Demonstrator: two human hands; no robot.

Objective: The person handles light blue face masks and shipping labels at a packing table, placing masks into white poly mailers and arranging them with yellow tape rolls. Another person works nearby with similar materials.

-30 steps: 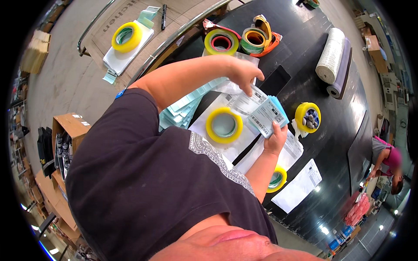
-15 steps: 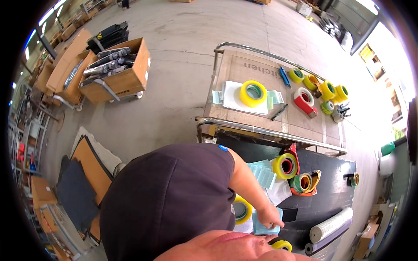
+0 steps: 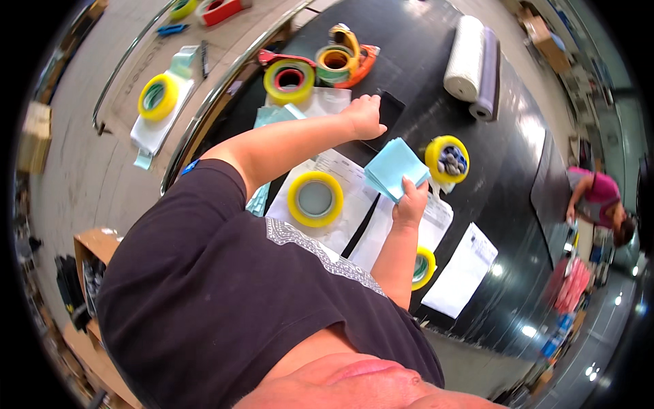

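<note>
Since the earlier frames, the left hand (image 3: pixel 364 116) is now reaching farther out, off the papers and onto a flat black object (image 3: pixel 385 117) lying on the black table (image 3: pixel 518 170); its arm is stretching nearly straight across the papers, fingers curled loosely on the object's near edge, though whether they are gripping it cannot be told. Just right of it, the right hand (image 3: pixel 411 204) is rising on a bent forearm and pinching a stack of light blue sheets (image 3: pixel 395 167) between thumb and fingers, holding it above the white printed papers (image 3: pixel 354 204). Near that stack, a yellow tape roll (image 3: pixel 315 199) is lying flat on the papers, and another yellow roll (image 3: pixel 447 159) is sitting just right of the blue sheets. Farther off, several tape rolls and dispensers (image 3: pixel 320 65) are clustering at the table's far edge.
</note>
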